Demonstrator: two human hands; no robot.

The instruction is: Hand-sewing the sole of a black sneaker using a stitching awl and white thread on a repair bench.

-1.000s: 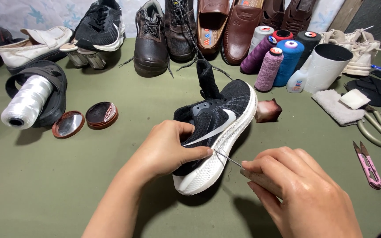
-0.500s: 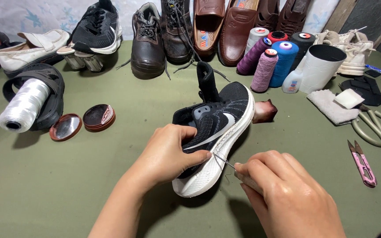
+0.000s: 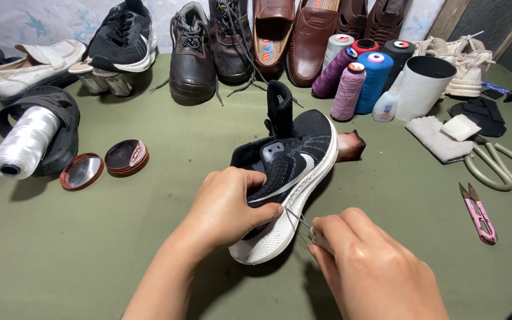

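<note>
Green table (image 3: 90, 249) — left hand (image 3: 229, 204) fingers grip black sneaker (image 3: 291, 172); right hand (image 3: 368, 261) pinches needle (image 3: 300, 222).

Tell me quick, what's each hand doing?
Left hand: closed, gripping the black mesh sneaker with white sole.
Right hand: closed, pinching a thin metal stitching tool at the sole.

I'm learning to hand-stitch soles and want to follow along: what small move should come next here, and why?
Probably draw the needle on through and pull the stitch snug. The right hand pinches the needle with its tip at the white sole edge of the black sneaker, while the left hand grips the upper and holds the shoe on its side on the green table.
</note>
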